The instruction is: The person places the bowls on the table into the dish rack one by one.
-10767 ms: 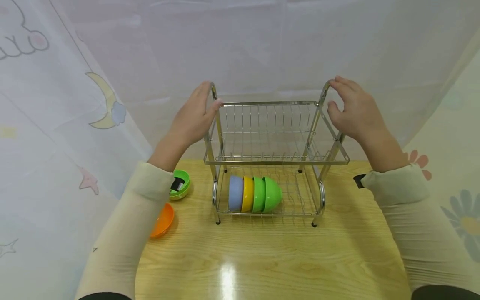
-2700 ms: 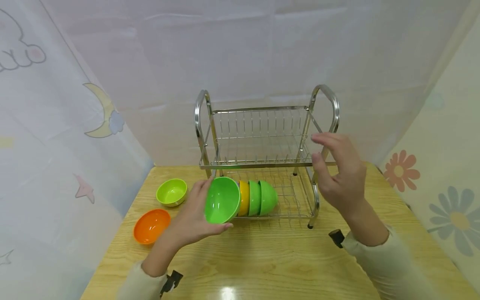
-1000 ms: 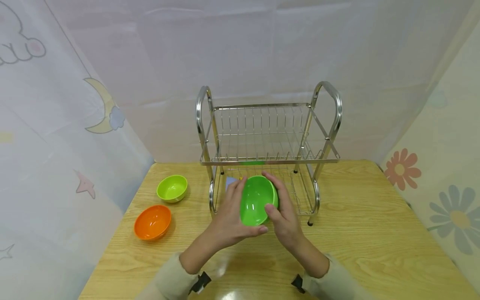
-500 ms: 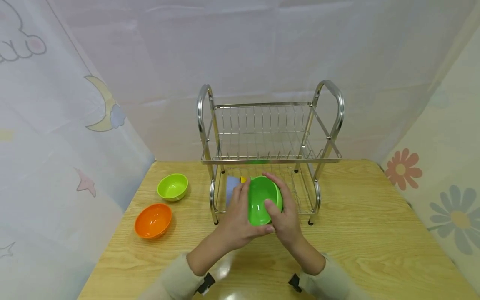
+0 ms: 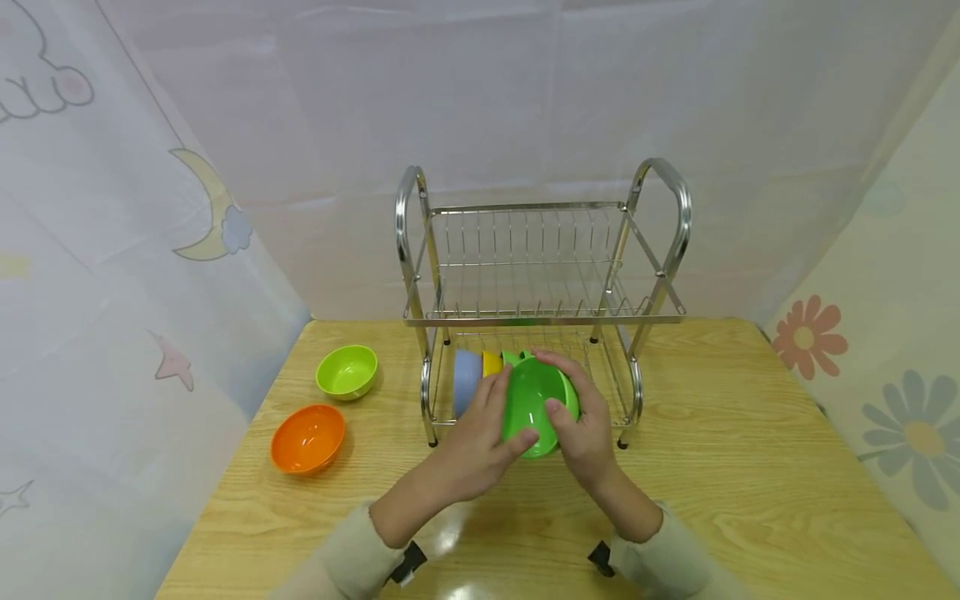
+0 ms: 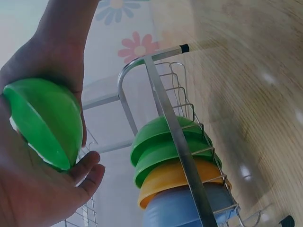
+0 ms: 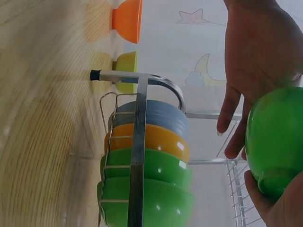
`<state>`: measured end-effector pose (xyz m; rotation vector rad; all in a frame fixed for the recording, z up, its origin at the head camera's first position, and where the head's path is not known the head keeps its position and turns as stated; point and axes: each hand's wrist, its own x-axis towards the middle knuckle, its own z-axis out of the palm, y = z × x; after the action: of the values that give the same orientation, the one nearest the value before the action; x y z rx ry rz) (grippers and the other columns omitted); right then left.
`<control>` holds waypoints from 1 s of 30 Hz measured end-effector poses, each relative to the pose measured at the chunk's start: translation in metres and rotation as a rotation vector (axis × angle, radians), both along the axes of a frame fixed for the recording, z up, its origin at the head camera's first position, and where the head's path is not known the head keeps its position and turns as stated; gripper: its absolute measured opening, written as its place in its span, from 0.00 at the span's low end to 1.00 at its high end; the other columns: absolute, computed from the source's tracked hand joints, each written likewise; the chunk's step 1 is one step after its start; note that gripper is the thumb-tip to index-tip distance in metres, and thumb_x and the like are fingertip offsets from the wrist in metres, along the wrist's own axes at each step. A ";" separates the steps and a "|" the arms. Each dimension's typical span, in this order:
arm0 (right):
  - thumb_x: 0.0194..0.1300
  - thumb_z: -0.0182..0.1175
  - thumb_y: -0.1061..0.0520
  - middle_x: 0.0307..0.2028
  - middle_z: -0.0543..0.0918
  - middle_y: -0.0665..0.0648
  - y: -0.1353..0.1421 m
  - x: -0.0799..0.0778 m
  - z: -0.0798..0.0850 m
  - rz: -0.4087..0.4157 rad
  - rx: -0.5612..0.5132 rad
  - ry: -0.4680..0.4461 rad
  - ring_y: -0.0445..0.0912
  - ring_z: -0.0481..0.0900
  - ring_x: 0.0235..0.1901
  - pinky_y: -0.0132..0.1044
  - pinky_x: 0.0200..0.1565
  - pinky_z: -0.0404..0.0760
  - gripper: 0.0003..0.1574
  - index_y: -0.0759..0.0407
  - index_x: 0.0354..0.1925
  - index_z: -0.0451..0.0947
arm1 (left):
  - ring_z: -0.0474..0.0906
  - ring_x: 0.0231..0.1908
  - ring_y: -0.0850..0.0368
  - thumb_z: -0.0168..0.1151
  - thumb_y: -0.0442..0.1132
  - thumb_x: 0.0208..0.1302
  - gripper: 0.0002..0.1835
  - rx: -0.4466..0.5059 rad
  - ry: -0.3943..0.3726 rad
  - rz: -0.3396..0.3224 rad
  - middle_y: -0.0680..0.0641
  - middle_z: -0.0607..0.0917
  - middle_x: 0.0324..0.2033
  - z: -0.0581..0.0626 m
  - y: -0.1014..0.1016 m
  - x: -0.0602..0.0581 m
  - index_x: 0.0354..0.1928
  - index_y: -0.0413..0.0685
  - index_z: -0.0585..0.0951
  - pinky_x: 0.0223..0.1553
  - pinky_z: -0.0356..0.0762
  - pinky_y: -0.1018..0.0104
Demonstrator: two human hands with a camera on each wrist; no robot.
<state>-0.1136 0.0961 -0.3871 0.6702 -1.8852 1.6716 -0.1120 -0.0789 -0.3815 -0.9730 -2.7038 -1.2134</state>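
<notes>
In the head view my right hand (image 5: pixel 585 429) grips a green bowl (image 5: pixel 538 400) in front of the lower tier of a two-tier metal dish rack (image 5: pixel 543 321). The bowl is tilted, its inside facing me. My left hand (image 5: pixel 472 446) lies along its left side, fingers fairly straight and thumb near the rim; contact is unclear. Nested on their sides in the lower tier are a blue bowl (image 7: pixel 156 118), a yellow-orange bowl (image 7: pixel 156 142) and two green bowls (image 7: pixel 147 203), largely hidden by my hands in the head view.
An orange bowl (image 5: pixel 307 439) and a lime green bowl (image 5: pixel 347 372) stand upright on the wooden table (image 5: pixel 750 467), left of the rack. A printed cloth (image 5: pixel 525 100) hangs behind. The rack's curved handles (image 5: pixel 678 200) rise at both sides.
Earlier both hands rested on the rack's handles. The left hand then brought over a green bowl and the right hand took hold. Now the bowl is slightly farther right, and the left hand's grip has loosened.
</notes>
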 end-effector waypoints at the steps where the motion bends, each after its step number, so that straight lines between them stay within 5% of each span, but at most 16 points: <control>1: 0.59 0.51 0.66 0.60 0.77 0.71 0.001 0.000 0.001 0.006 0.004 -0.004 0.57 0.78 0.57 0.37 0.47 0.86 0.31 0.69 0.62 0.73 | 0.73 0.59 0.49 0.32 0.75 0.72 0.51 -0.010 -0.005 -0.008 0.38 0.57 0.74 0.001 -0.001 0.000 0.81 0.45 0.41 0.56 0.80 0.53; 7: 0.59 0.51 0.67 0.59 0.79 0.66 0.011 -0.003 0.003 0.007 0.054 0.000 0.53 0.80 0.53 0.36 0.44 0.86 0.30 0.70 0.61 0.73 | 0.67 0.67 0.49 0.30 0.72 0.74 0.47 0.004 0.015 -0.046 0.41 0.61 0.73 0.012 -0.012 -0.003 0.81 0.46 0.48 0.63 0.74 0.48; 16: 0.59 0.55 0.64 0.58 0.81 0.63 0.039 -0.011 0.010 -0.149 0.186 0.021 0.49 0.79 0.51 0.32 0.44 0.82 0.31 0.62 0.63 0.76 | 0.72 0.61 0.48 0.21 0.69 0.76 0.45 0.047 0.353 0.026 0.43 0.77 0.60 0.040 -0.043 -0.009 0.68 0.41 0.72 0.63 0.73 0.48; 30: 0.56 0.60 0.62 0.58 0.80 0.60 0.074 -0.034 0.005 -0.241 0.467 0.086 0.55 0.80 0.48 0.44 0.36 0.84 0.33 0.57 0.62 0.77 | 0.84 0.43 0.51 0.32 0.62 0.80 0.37 0.127 0.688 0.028 0.47 0.89 0.42 0.064 -0.081 -0.013 0.47 0.41 0.86 0.45 0.83 0.54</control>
<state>-0.1474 0.1706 -0.3821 0.6450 -2.2128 1.0446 -0.1253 -0.1603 -0.3179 -1.0780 -2.0702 -0.8222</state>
